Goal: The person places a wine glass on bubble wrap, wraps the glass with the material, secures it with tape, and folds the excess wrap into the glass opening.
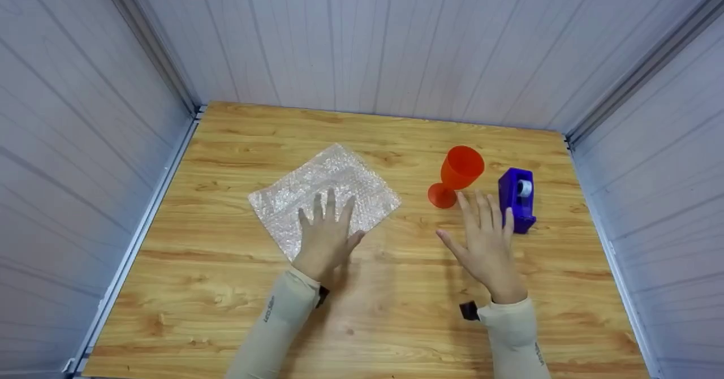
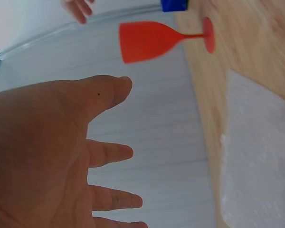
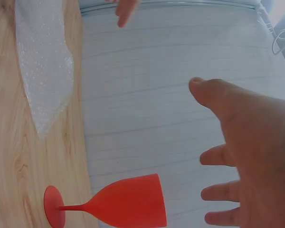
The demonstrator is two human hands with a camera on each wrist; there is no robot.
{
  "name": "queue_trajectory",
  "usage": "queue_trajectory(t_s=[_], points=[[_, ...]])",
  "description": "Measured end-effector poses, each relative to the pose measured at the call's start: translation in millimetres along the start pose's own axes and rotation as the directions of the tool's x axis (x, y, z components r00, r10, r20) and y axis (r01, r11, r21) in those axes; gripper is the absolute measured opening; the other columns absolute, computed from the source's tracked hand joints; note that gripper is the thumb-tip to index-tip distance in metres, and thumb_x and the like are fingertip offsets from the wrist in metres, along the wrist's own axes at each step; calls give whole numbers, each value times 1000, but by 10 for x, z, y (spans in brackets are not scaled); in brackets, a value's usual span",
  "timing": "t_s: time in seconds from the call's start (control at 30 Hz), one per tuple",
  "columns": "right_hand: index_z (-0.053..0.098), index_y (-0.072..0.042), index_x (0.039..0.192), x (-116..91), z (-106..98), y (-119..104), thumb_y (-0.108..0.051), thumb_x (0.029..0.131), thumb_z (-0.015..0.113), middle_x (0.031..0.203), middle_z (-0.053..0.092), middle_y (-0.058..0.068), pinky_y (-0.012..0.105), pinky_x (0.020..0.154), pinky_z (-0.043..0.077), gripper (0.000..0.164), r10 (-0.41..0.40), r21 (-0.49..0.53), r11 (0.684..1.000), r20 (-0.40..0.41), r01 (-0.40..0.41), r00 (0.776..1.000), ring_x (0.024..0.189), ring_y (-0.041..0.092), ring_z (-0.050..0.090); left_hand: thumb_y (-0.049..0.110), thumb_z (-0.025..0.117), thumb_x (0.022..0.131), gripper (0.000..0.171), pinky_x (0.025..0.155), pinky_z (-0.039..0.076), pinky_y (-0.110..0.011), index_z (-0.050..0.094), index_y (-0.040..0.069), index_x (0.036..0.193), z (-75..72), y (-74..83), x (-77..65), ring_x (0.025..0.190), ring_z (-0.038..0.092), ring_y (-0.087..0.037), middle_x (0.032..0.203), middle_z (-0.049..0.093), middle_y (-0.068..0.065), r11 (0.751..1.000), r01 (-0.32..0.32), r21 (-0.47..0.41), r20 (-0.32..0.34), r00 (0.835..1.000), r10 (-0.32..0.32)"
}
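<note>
My left hand (image 1: pixel 326 237) hovers with spread fingers over a sheet of bubble wrap (image 1: pixel 362 184) that lies flat at an angle on the table. Nothing is in its grasp. On the right side, my right hand (image 1: pixel 487 249) is also spread and holds nothing; in the head view its fingertips reach near the foot of a red goblet (image 1: pixel 462 167). That goblet stands upright on its round base, as the right wrist view shows with its cup (image 3: pixel 130 202) apart from the fingers. Right of it sits a blue tape dispenser (image 1: pixel 516 201) with a white roll, partly overlapped by my little finger.
The wood-grain table (image 1: pixel 390 311) is enclosed by a pale panelled back wall (image 1: pixel 362 45), a left wall (image 1: pixel 73 158) and a right wall (image 1: pixel 667 209). Metal strips run along the side edges.
</note>
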State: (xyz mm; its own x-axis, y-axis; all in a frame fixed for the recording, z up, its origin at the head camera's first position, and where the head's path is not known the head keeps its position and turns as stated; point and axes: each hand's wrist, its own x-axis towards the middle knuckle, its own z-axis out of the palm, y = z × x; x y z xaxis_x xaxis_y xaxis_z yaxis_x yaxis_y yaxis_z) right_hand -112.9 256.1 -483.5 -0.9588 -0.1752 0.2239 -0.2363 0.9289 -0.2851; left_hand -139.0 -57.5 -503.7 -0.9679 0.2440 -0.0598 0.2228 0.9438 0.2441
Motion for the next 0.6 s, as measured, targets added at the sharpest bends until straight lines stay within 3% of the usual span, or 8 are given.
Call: queue_trajectory(t_s=[0.3,0.5,0.6], points=[[37,-7,153,65,103,189,-56,96,57,154,33,23,71,111,6,78,41,86,996,-59,-36,997,141,46,24,46,61,97,75,109,17,-73,32,11,156,277,-640,5,141,18,-56,157,18,-35,993,105,-53,119,988,-98],[42,0,148,145,266,373,-39,99,62,144,43,27,68,109,22,66,80,204,977,-113,-56,990,134,46,36,44,63,96,76,109,20,-71,33,6,155,407,-854,6,139,19,-60,155,18,-39,987,139,-85,161,979,-124],[42,2,148,198,370,474,-35,100,61,142,45,28,64,109,29,63,129,273,957,-97,-98,987,132,46,38,42,63,96,75,110,19,-70,34,4,154,459,-907,1,138,18,-62,154,17,-40,984,140,-110,168,978,-121]])
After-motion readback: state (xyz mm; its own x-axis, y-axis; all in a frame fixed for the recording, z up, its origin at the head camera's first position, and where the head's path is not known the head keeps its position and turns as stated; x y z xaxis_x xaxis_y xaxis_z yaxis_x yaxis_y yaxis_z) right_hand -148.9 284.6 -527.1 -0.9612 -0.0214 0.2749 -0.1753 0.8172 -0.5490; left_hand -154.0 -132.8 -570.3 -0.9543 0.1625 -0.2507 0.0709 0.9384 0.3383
